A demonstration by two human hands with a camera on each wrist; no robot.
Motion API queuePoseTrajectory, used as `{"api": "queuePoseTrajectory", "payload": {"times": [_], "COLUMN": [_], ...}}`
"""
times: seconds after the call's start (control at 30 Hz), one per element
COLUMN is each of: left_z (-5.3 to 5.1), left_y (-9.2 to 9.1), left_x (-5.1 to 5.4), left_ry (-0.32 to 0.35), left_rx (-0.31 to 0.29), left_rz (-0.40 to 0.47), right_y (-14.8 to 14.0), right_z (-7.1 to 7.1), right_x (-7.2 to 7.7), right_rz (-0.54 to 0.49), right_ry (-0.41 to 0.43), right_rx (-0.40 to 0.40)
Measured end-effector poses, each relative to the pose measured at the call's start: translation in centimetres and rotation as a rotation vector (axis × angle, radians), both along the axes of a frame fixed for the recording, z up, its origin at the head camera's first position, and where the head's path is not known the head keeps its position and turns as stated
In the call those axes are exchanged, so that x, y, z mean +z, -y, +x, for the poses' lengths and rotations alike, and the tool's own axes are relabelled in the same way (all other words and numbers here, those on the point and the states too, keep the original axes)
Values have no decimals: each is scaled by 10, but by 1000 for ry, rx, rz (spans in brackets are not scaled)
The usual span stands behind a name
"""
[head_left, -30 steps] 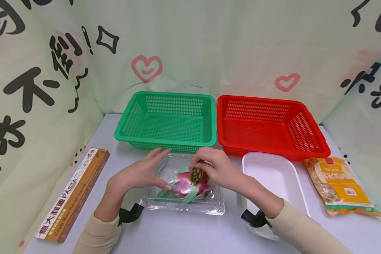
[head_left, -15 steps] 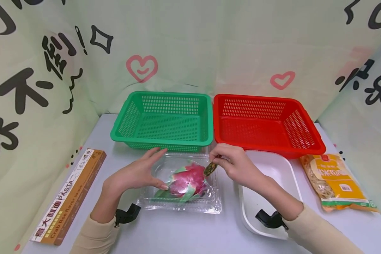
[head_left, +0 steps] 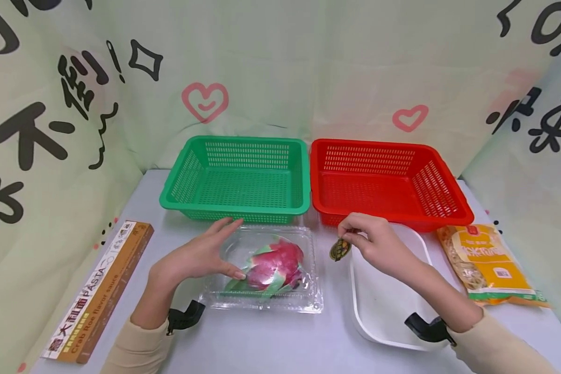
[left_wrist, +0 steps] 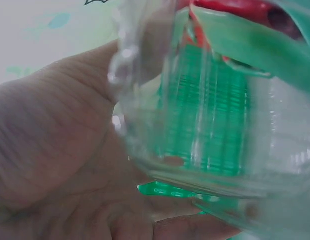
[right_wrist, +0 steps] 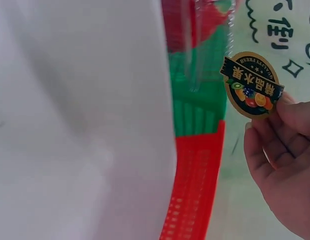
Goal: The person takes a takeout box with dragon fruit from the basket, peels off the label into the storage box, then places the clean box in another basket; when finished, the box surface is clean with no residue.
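Observation:
A dragon fruit point(head_left: 280, 259) lies inside a clear plastic clamshell box point(head_left: 314, 296) with its lid down, at the middle of the table. My left hand point(head_left: 194, 258) spans the box's left side, fingers spread and fairly straight, thumb on the lid near the fruit. Right of the box, my right hand point(head_left: 378, 241) pinches an oval black-and-gold fruit sticker point(right_wrist: 252, 85) between thumb and fingertips. In the head view the sticker hangs apart from the lid, by the white tray's left edge.
A green basket point(head_left: 234, 213) and a red basket point(head_left: 388, 221) stand at the back. The white tray point(head_left: 388, 327) is under my right forearm. A pasta box point(head_left: 98, 291) lies at left, a yellow food bag point(head_left: 495, 265) at right.
My right hand has peeled the sticker off the box lid and carried it right, toward the white tray. The left hand has stayed on the box.

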State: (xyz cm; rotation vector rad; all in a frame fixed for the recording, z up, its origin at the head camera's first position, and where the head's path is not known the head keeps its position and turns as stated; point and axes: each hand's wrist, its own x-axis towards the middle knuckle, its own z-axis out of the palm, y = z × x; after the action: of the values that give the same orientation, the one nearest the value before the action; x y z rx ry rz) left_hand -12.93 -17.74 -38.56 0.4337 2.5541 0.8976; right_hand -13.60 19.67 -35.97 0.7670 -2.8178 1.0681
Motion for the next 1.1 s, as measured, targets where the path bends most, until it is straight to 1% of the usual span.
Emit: {"api": "queuePoseTrajectory", "payload": {"times": [0.17, 0.33, 0.47, 0.63, 0.8, 0.93, 1.1], "left_z": [0, 0, -1, -2, -2, -2, -2], "left_y": [2, 2, 2, 1, 1, 2, 2], "left_x": [-2, -2, -2, -4, -5, -4, -4], "left_ry": [8, -2, -4, 2, -8, -6, -5], "left_rx": [1, -5, -5, 0, -2, 1, 4], "left_rz": [7, -3, -7, 1, -7, -12, -9], "right_y": [-20, -42, -56, -66, -68, -67, -66], "right_z": [4, 8, 6, 0, -2, -1, 0], "right_x": [-7, -8, -12, -23, -31, -30, -27], "right_rz": [85, 118, 142, 205, 281, 315, 347], "right_ry": [24, 58, 107, 166, 160, 157, 154], "right_rx": [-54, -122, -170, -156, -127, -111, -114]}}
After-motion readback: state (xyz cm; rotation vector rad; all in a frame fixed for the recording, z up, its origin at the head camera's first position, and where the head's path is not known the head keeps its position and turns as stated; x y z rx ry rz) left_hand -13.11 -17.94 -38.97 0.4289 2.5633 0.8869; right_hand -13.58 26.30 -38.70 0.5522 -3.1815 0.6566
